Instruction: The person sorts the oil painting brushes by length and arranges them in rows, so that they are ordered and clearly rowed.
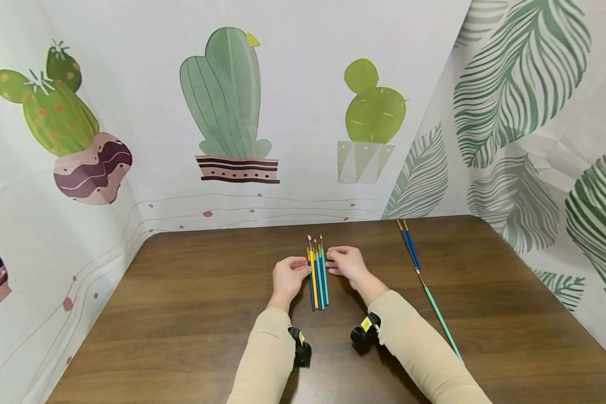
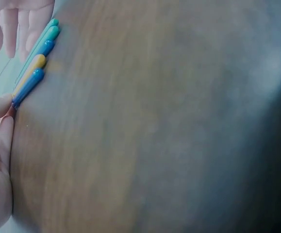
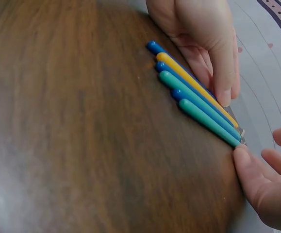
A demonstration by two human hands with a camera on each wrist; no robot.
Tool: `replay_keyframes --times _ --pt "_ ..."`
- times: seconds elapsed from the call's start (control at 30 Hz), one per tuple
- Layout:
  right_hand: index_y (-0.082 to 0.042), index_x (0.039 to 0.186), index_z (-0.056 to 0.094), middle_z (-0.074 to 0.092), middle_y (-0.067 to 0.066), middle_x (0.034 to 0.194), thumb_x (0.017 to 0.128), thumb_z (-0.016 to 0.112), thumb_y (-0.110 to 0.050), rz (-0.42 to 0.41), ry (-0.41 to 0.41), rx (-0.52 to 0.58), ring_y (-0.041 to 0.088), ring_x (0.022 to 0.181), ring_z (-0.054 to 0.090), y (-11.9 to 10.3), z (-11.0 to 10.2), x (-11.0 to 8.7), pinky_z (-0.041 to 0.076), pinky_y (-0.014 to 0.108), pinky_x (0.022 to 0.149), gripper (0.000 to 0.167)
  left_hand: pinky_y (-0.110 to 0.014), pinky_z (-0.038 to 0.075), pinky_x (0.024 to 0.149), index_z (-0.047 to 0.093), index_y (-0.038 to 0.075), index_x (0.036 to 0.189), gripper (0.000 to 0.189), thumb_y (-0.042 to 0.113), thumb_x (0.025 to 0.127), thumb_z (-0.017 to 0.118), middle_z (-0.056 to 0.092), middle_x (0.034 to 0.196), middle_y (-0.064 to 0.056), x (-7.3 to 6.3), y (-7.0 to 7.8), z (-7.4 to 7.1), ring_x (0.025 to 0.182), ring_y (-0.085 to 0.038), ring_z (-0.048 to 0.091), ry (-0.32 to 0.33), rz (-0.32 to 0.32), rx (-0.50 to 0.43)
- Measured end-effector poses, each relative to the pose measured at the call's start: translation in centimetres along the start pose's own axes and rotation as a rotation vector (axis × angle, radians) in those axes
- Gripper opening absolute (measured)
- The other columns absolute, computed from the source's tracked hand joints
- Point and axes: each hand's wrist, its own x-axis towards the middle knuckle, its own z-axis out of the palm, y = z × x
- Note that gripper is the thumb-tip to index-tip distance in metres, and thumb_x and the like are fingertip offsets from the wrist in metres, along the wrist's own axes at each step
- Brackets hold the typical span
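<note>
Several slim paintbrushes lie side by side on the table in the head view, bristles pointing away: a yellow paintbrush [image 1: 315, 287] among blue and teal ones. At the row's left side is my left hand [image 1: 287, 279], thumb and fingertips against the outer blue paintbrush [image 2: 31, 86]. My right hand [image 1: 348, 262] is at the opposite side, fingers loosely bent and parted. In the right wrist view its thumb touches the outer teal paintbrush [image 3: 208, 122] near the far end. Rounded handle ends face me, slightly staggered.
Farther right on the wooden table [image 1: 182, 314], two blue paintbrushes [image 1: 411, 247] lie near the back edge. A long mint-green paintbrush [image 1: 439, 317] stretches from them toward the right sleeve [image 1: 414, 342]. Behind the table hangs a cactus-printed backdrop [image 1: 303, 112].
</note>
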Motion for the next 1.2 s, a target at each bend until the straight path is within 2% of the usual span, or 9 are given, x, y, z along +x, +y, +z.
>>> replay_keyframes --times 0.23,0.47,0.67,0.9,1.07,1.2 --pt "0.005 0.122 0.057 0.065 0.021 0.108 0.093 0.054 -0.008 0.025 0.021 0.037 0.013 0.078 0.066 -0.1 0.1 0.4 0.059 0.028 0.071 0.032 -0.033 0.057 0.083 0.069 -0.002 0.102 0.023 0.005 0.081 0.072 0.071 0.1 -0.018 0.0 0.1 0.0 0.094 -0.025 0.07 0.001 -0.008 0.001" --pt "0.006 0.118 0.059 0.067 0.017 0.099 0.092 0.053 -0.004 0.027 0.028 0.018 0.009 0.068 0.062 0.0 0.4 1.2 0.057 0.021 0.059 0.028 -0.032 0.057 0.082 0.069 -0.002 0.102 0.023 0.005 0.08 0.072 0.072 0.1 -0.018 0.1 -0.1 0.0 0.093 -0.025 0.07 0.006 -0.009 0.001" --pt "0.006 0.114 0.061 0.067 0.014 0.09 0.092 0.054 -0.004 0.013 0.045 0.002 0.008 0.062 0.059 -0.1 0.8 1.6 0.054 0.019 0.052 0.026 -0.032 0.057 0.082 0.069 -0.002 0.102 0.023 0.004 0.08 0.072 0.071 0.1 -0.018 0.1 0.0 0.0 0.094 -0.026 0.07 0.003 -0.008 -0.008" --pt "0.005 0.109 0.065 0.064 0.008 0.077 0.087 0.06 -0.005 -0.016 0.076 -0.076 0.009 0.06 0.059 -0.4 1.1 1.7 0.053 0.019 0.049 0.025 -0.032 0.057 0.081 0.07 -0.001 0.101 0.022 0.005 0.08 0.073 0.072 0.099 -0.016 0.1 -0.1 0.1 0.093 -0.025 0.07 0.002 -0.002 -0.003" --pt "0.003 0.103 0.067 0.064 0.008 0.074 0.084 0.066 -0.008 -0.038 0.121 -0.13 0.01 0.06 0.058 -0.3 1.6 2.0 0.052 0.02 0.049 0.022 -0.032 0.057 0.081 0.07 -0.001 0.101 0.023 0.005 0.08 0.073 0.072 0.099 -0.016 0.2 -0.1 0.1 0.093 -0.024 0.07 -0.002 -0.008 -0.001" --pt "-0.001 0.098 0.07 0.067 0.01 0.075 0.083 0.069 -0.013 -0.061 0.167 -0.231 0.011 0.06 0.059 -0.2 2.0 2.3 0.052 0.021 0.05 0.02 -0.032 0.057 0.081 0.07 -0.001 0.101 0.023 0.005 0.079 0.073 0.072 0.098 -0.017 0.2 -0.2 0.1 0.092 -0.025 0.07 0.003 -0.003 0.007"
